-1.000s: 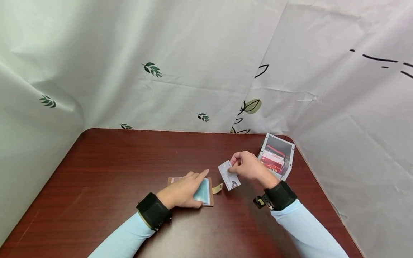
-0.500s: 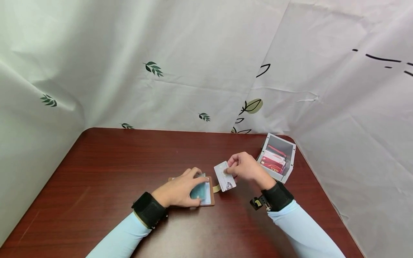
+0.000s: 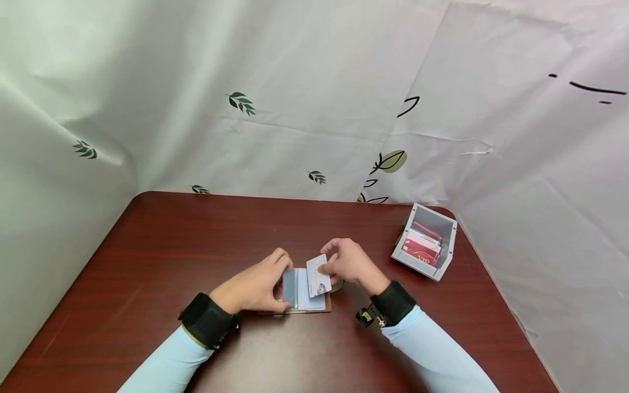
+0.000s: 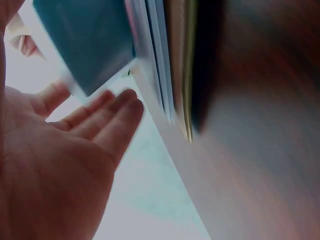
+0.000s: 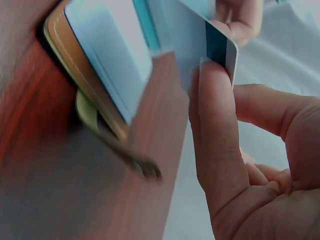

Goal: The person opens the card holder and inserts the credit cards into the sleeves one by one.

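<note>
A brown card wallet (image 5: 57,30) lies spread on the table, its clear plastic pages showing. My left hand (image 3: 255,284) holds a bluish page (image 4: 87,42) of it, raised and leaning left, between the thumb near the front edge and the fingers near the back edge. Above the right-hand pages, my right hand (image 3: 351,263) pinches a white card (image 3: 316,275) with a small dark picture at its lower corner. In the right wrist view the card's dark stripe faces the camera. A snap strap (image 5: 117,145) sticks out from the wallet's right side.
At the back right corner of the reddish-brown table (image 3: 196,234) stands a grey box (image 3: 417,266) tilted toward me, with several red and white cards (image 3: 421,251) in it. A pale patterned cloth (image 3: 295,98) hangs behind and beside the table.
My left hand has gone from lying flat over the wallet to lifting a page leftward. My right hand has brought the white card left, from beside the wallet to over its pages.
</note>
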Demonstrator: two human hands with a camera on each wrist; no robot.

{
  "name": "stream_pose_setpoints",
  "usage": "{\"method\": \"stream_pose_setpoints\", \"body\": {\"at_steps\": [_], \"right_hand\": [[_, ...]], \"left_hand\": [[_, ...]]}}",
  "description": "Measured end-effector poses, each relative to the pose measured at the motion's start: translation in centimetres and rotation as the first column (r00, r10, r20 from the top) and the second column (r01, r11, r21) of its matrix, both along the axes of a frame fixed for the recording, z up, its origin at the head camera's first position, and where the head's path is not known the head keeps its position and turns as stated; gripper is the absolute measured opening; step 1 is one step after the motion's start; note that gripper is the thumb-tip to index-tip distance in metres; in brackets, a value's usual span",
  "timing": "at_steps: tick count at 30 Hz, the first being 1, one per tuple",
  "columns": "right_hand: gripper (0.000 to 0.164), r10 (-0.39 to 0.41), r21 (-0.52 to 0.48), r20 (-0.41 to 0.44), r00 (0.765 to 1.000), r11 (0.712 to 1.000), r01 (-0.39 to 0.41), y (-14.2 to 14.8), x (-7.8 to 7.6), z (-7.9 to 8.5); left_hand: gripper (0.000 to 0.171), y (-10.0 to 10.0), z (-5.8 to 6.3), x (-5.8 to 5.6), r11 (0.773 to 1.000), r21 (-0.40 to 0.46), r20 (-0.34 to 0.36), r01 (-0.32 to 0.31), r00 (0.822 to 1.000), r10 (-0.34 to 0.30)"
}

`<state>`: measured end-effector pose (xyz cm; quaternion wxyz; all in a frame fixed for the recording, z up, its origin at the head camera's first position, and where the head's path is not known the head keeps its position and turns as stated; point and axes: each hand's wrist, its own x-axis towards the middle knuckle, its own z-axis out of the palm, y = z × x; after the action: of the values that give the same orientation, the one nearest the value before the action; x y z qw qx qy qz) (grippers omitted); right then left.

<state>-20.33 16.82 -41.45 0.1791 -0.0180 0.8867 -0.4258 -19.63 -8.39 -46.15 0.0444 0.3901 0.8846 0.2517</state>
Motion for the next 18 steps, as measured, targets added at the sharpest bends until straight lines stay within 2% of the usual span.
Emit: {"method": "stream_pose_setpoints", "body": {"at_steps": [8,13,18], "right_hand": [[0.027,0.094,0.07,-0.067,0.993,0.994,-0.089,-2.8,0.2,-1.3],[0.026,0.103,0.068,-0.068,0.992,0.993,-0.098,-3.4,0.1,-1.6],[0.024,0.09,0.101,-0.057,0.994,0.991,-0.084,-3.8,0.2,-2.0]], "left_hand": [[0.061,-1.3,-0.4,0.2,0.99,-0.135,-0.114,-0.049,0.993,0.034],[0.06,-1.4,-0.6,0.3,0.98,-0.19,-0.124,-0.062,0.992,0.038],[0.061,-1.5,-0.5,0.2,0.981,-0.187,-0.112,-0.052,0.993,0.031]]}}
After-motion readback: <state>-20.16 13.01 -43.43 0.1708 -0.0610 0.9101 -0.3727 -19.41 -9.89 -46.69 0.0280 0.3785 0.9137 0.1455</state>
